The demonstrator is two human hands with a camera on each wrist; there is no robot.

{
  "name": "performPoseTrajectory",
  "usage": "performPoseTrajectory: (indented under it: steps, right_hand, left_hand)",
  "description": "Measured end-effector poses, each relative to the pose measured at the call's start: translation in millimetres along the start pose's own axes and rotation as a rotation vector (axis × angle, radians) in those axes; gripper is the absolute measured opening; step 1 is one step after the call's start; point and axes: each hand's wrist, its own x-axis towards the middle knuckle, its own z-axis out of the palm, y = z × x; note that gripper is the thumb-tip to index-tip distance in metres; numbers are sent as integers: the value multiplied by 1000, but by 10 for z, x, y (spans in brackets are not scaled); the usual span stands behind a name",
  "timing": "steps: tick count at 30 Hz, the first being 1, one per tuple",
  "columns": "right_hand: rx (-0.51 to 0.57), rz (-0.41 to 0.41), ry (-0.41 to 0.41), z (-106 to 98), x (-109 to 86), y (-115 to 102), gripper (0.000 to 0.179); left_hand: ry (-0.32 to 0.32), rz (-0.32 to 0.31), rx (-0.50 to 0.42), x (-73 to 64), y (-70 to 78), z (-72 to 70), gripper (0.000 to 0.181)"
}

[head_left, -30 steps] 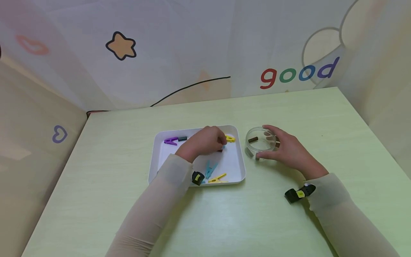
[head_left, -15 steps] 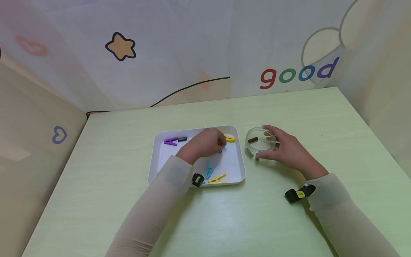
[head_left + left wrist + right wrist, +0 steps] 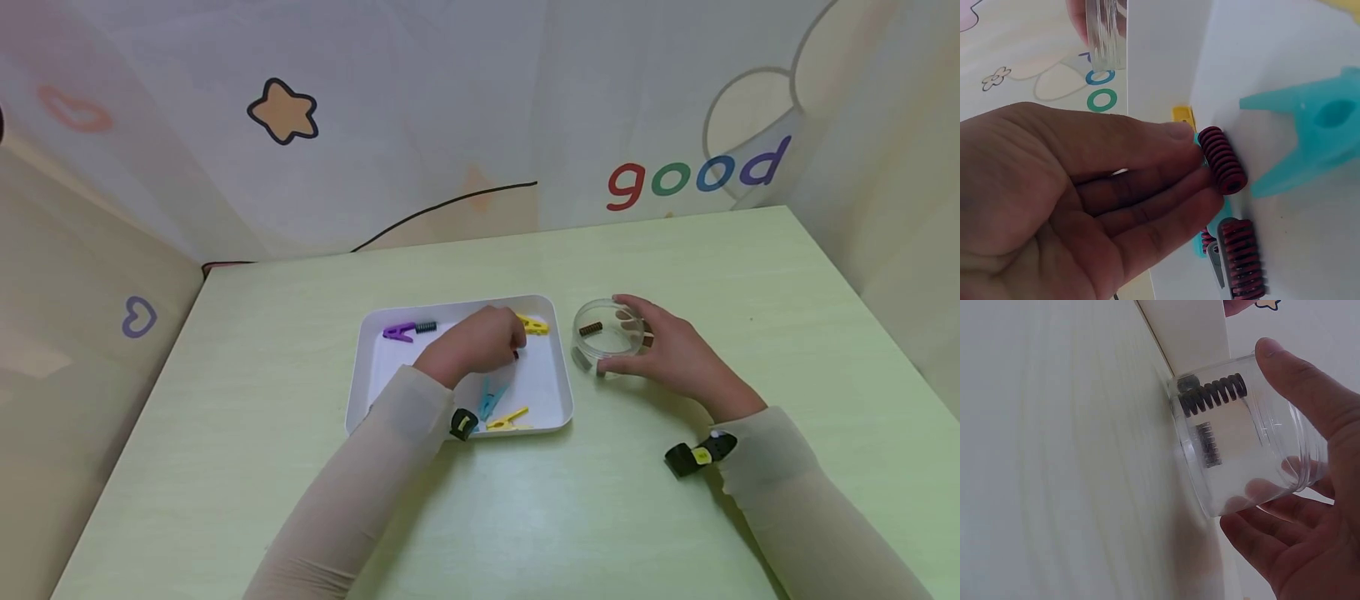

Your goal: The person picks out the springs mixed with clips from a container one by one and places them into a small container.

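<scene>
My left hand reaches into a white tray. In the left wrist view its thumb and fingertips pinch a dark red coil spring, held at a slant. Below that lies another red spring beside a grey clip. A teal clothespin lies just to the right in that view. My right hand grips a clear round jar standing on the table right of the tray. Inside the jar, the right wrist view shows a dark spring and a smaller dark one.
In the tray are a purple clothespin beside a dark spring, a yellow clothespin at the far right corner, and a blue and a yellow clothespin along the near side. A printed cloth hangs behind the table.
My left hand has shifted slightly left and nearer within the tray. The blue bit seen by its fingertips before is now hidden in the head view. My right hand and the jar stay put.
</scene>
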Motion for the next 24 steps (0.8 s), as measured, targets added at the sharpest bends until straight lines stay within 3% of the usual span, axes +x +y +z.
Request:
performPoseTrajectory:
  steps: [15, 24]
  right_hand:
    - [1, 7, -2, 9, -16, 6, 107]
    - [-7, 1, 1, 0, -4, 2, 106]
  left_hand:
    - [-46, -25, 81, 72, 58, 35, 24]
    - [-57, -41, 197, 144, 79, 33, 13]
